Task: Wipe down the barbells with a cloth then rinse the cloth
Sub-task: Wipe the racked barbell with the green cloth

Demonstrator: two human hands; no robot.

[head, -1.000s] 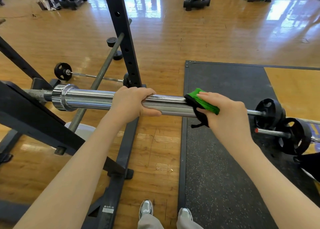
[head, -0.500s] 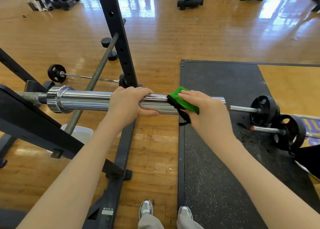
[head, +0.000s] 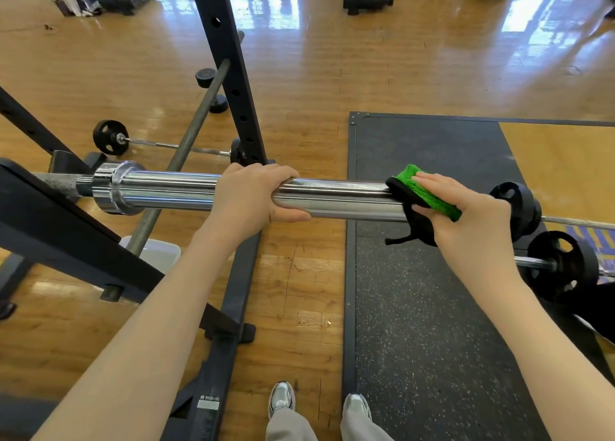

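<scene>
Left hand (head: 248, 197) and right hand (head: 466, 214) both outstretched, fingers (head: 429, 182) curled

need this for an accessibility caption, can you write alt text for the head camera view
Seen from above, a person's right hand wraps a green cloth around the end of a chrome barbell sleeve while the left hand grips the sleeve beside it. The bar sits on a black rack over a wooden gym floor.

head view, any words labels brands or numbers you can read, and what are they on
"WARNING", heading of the sticker on the black rack base; the print below it is too small to read.
Large purple letters on the floor behind the weight plates: partly hidden, not readable.
No marking is legible on the barbell sleeve or the green cloth.
</scene>
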